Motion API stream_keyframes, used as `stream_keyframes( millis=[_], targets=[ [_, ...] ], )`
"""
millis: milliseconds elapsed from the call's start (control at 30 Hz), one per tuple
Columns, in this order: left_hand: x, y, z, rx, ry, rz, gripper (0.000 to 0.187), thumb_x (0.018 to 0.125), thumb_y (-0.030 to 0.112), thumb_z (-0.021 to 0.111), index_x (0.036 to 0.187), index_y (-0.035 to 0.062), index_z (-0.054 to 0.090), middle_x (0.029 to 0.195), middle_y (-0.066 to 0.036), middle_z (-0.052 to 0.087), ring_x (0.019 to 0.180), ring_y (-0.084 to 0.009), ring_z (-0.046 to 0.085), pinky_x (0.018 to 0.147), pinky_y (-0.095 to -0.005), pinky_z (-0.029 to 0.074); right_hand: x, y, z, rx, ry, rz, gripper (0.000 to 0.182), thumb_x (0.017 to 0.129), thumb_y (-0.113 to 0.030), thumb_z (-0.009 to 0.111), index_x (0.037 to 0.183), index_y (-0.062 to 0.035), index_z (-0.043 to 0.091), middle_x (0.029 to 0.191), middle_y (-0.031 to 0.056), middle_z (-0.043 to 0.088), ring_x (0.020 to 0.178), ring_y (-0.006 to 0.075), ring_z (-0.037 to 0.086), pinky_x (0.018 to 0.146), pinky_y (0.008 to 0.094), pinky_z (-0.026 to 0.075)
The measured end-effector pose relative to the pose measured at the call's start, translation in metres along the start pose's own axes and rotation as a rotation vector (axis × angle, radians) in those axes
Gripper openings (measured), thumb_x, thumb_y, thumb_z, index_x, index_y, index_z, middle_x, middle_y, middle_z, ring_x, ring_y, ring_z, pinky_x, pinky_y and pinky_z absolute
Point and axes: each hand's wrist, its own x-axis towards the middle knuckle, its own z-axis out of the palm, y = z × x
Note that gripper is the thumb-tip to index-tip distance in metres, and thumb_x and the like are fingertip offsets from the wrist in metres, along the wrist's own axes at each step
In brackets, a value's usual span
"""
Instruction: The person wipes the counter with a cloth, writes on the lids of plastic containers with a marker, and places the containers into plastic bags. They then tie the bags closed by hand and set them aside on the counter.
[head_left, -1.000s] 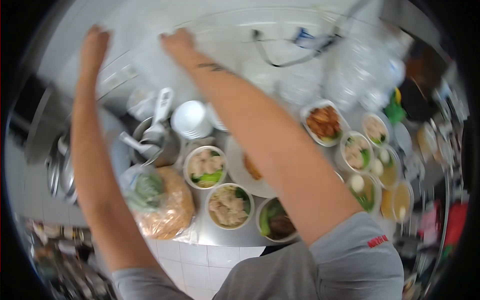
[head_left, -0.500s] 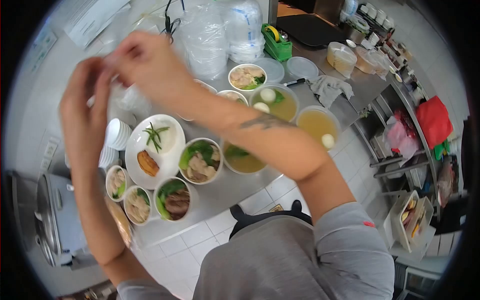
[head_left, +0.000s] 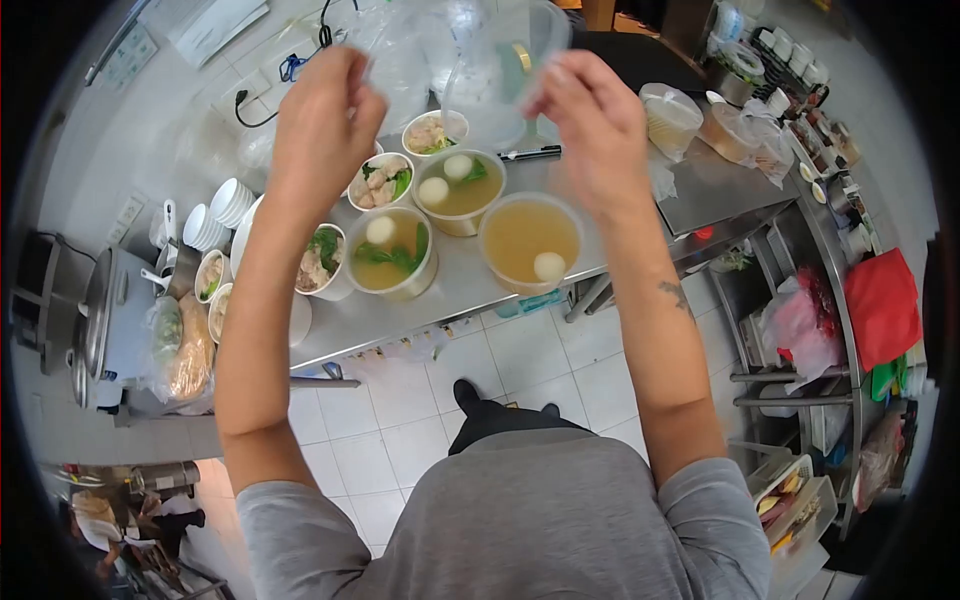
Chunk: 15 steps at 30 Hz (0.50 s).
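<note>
Two hands, left hand [head_left: 325,120] and right hand [head_left: 590,125], each pinch an edge of a clear plastic bag [head_left: 470,70] above the steel counter's [head_left: 720,190] middle. Directly beneath, open soup bowls [head_left: 528,240] sit near the front edge; a slipped grip could probably drop the bag into the broth.

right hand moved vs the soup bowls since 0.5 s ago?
Yes. The right hand now sits above the broth bowl, at the row's right end; earlier it was up left, over the white plate.

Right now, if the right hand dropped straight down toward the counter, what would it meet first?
Probably the broth bowl with one white ball, sitting just below the right hand, which pinches a clear plastic bag. Depth is unclear, so it could land on the steel counter instead.
</note>
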Motion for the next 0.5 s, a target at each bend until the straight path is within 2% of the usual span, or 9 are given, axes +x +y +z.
stream_keyframes(
  millis=[67, 133, 200, 267, 367, 467, 500],
  targets=[
    [-0.029, -0.002, -0.01, 0.152, -0.1, 0.086, 0.023, 0.074, 0.003, 0.057, 0.096, -0.002, 0.052, 0.092, -0.017, 0.057, 0.081, -0.0308, 0.057, 0.067, -0.0379, 0.048, -0.025, -0.005, -0.037, 0.292, -0.012, 0.142, 0.011, 0.089, -0.013, 0.054, 0.089, -0.0021, 0.053, 0.079, 0.005, 0.056, 0.073, 0.0139, 0.052, 0.068, 0.0265, 0.041],
    [-0.083, -0.011, 0.007, 0.245, -0.193, 0.099, 0.033, 0.07, 0.001, 0.059, 0.102, 0.0013, 0.051, 0.085, -0.014, 0.049, 0.078, -0.032, 0.051, 0.067, -0.0394, 0.045, -0.054, 0.009, -0.07, 0.478, 0.077, 0.276, 0.008, 0.089, -0.012, 0.053, 0.089, -0.004, 0.051, 0.081, 0.0051, 0.053, 0.072, 0.0139, 0.048, 0.065, 0.0264, 0.039],
    [-0.132, -0.013, 0.021, 0.326, -0.455, 0.087, 0.031, 0.067, -0.001, 0.058, 0.097, 0.0007, 0.05, 0.086, -0.014, 0.048, 0.078, -0.0325, 0.05, 0.067, -0.0398, 0.044, -0.082, 0.025, -0.096, 0.539, 0.109, 0.386, 0.01, 0.089, -0.014, 0.054, 0.086, -0.0053, 0.049, 0.079, 0.0033, 0.048, 0.07, 0.0123, 0.045, 0.062, 0.0249, 0.036],
    [-0.173, -0.02, 0.041, 0.272, -0.436, 0.137, 0.029, 0.065, -0.001, 0.058, 0.093, 0.0008, 0.05, 0.083, -0.014, 0.046, 0.074, -0.0322, 0.049, 0.067, -0.0387, 0.044, -0.102, 0.035, -0.112, 0.609, 0.038, 0.457, 0.012, 0.089, -0.014, 0.055, 0.084, -0.0055, 0.048, 0.077, 0.0027, 0.046, 0.068, 0.0118, 0.043, 0.06, 0.0238, 0.035],
    [-0.184, -0.009, 0.048, 0.292, -0.469, 0.058, 0.025, 0.071, 0.002, 0.059, 0.095, -0.0008, 0.05, 0.086, -0.015, 0.049, 0.078, -0.0294, 0.052, 0.069, -0.0389, 0.044, -0.115, 0.05, -0.122, 0.687, -0.039, 0.534, 0.014, 0.088, -0.016, 0.056, 0.084, -0.0055, 0.048, 0.076, 0.0025, 0.045, 0.067, 0.0116, 0.042, 0.06, 0.0225, 0.034],
    [-0.162, 0.017, 0.061, -0.252, -0.358, -0.488, 0.026, 0.083, 0.012, 0.059, 0.103, -0.0017, 0.05, 0.094, -0.015, 0.053, 0.086, -0.0253, 0.054, 0.073, -0.0391, 0.045, -0.12, 0.061, -0.124, 0.736, -0.119, 0.585, 0.015, 0.087, -0.017, 0.058, 0.084, -0.0053, 0.048, 0.076, 0.0026, 0.046, 0.067, 0.0115, 0.042, 0.059, 0.0217, 0.034],
    [-0.163, 0.017, 0.059, -0.246, -0.355, -0.494, 0.026, 0.083, 0.012, 0.059, 0.103, -0.0017, 0.05, 0.094, -0.015, 0.053, 0.086, -0.0253, 0.054, 0.073, -0.0391, 0.045, -0.121, 0.063, -0.124, 0.749, -0.146, 0.603, 0.015, 0.087, -0.017, 0.058, 0.085, -0.0052, 0.048, 0.076, 0.0027, 0.046, 0.067, 0.0115, 0.042, 0.059, 0.0215, 0.034]
  ],
)
